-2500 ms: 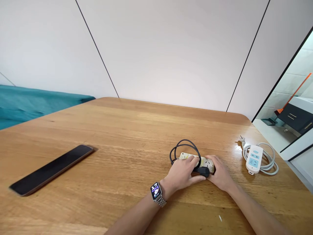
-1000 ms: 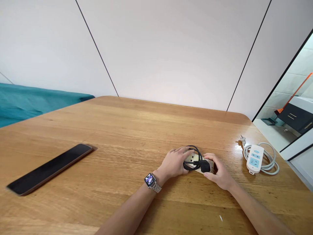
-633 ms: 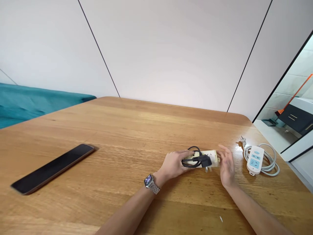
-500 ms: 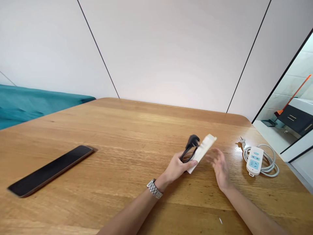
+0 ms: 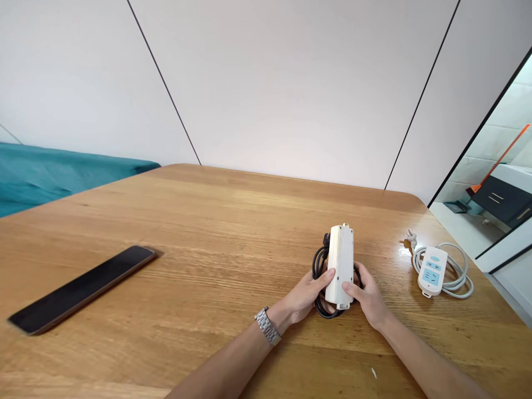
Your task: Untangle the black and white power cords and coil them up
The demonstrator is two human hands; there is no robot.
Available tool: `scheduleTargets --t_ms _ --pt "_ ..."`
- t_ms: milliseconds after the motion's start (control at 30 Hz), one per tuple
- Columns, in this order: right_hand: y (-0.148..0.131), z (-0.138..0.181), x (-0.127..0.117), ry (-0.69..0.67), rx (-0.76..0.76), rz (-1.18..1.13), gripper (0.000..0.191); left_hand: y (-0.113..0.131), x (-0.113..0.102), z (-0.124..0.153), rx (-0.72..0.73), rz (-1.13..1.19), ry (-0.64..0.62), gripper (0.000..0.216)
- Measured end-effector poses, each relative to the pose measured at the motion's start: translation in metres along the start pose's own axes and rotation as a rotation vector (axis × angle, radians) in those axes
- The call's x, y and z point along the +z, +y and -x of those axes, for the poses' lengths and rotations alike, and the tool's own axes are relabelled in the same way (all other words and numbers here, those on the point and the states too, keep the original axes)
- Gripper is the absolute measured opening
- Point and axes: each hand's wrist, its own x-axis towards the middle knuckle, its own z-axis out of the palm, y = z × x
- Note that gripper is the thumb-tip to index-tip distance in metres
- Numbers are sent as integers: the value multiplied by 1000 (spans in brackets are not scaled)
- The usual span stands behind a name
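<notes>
Left thumb: laid along the left edge of the white power strip [image 5: 341, 257], whose lower part is pinched by the left hand [image 5: 303, 297]; the fingers behind are mostly hidden.
Right thumb: pressed by the right hand [image 5: 369, 296] onto the strip's lower right; the other fingers are curled behind, close to the cord.
Strip: held between both thumbs and the hidden fingers, its length extended beyond the fingertips; a plain face with small screw holes is turned toward the thumbs. Whether its weight is partly borne by the wooden table [image 5: 208, 221] cannot be told.
Black cord [image 5: 318, 265]: bulged in loops on both sides of the strip and below the thumbs.
Black plug [image 5: 326, 240]: seen beyond the left thumb, just beside the strip's upper left.
Slip risk: the strip could be tipped forward, since it is gripped only low down and its upper end is left unsupported.
Tangle risk: the loops could be loosened or snagged if the fingers behind are relaxed.
Right of the fingers: a blue-panelled socket block [image 5: 433, 271] is rested on its coiled pale cord [image 5: 464, 285].
Far left of the fingers: a long black slab [image 5: 83, 288] is laid flat.
</notes>
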Motion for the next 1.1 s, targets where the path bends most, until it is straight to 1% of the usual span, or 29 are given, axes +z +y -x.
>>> scheduleTargets --t_ms 133,233,300,367,433,500,600,633,667,700,767,800,867,933,967,1000,1033,1067,1100 --pt "-1 0 0 21 7 -5 58 0 -3 -1 105 -168 43 71" --pt "0 0 2 27 2 -7 55 3 -6 -3 225 -309 86 64" --pt "0 0 3 25 6 -6 54 5 -8 -3 293 -334 81 61" --pt "-1 0 4 18 14 -5 53 5 -8 -4 318 -316 69 65" --pt "-4 0 3 7 22 4 53 5 -9 -5 305 -279 95 68" --pt "-6 -2 2 -15 32 19 54 5 -10 -7 230 -196 134 70" --pt "-5 -3 1 -64 54 83 54 7 -12 -10 56 67 159 74" --pt "-4 -3 0 -74 50 119 53 8 -13 -11 12 153 179 71" --pt "-3 -3 0 -79 40 167 52 9 -14 -12 -14 213 209 63" --pt "-2 -3 0 -82 29 228 50 10 -15 -13 -15 244 248 51" --pt "-2 -3 -2 -96 9 378 45 10 -16 -13 29 240 318 29" --pt "-4 -3 -5 -116 3 450 42 11 -17 -13 61 223 333 25" --pt "-12 -6 -16 -204 23 529 39 10 -18 -13 110 181 342 28" --pt "-24 -14 -37 -293 101 518 38 9 -19 -13 137 119 337 36" --pt "-31 -20 -51 -298 162 512 39 9 -19 -13 155 80 337 39" --pt "-37 -28 -66 -210 211 549 39 9 -19 -13 169 37 339 42" --pt "-43 -37 -81 -42 228 627 39 9 -20 -13 178 -5 338 44" --pt "-47 -46 -96 176 212 758 37 9 -20 -13 187 -48 334 45" --pt "-50 -56 -110 391 213 975 37 9 -20 -13 201 -90 331 45"
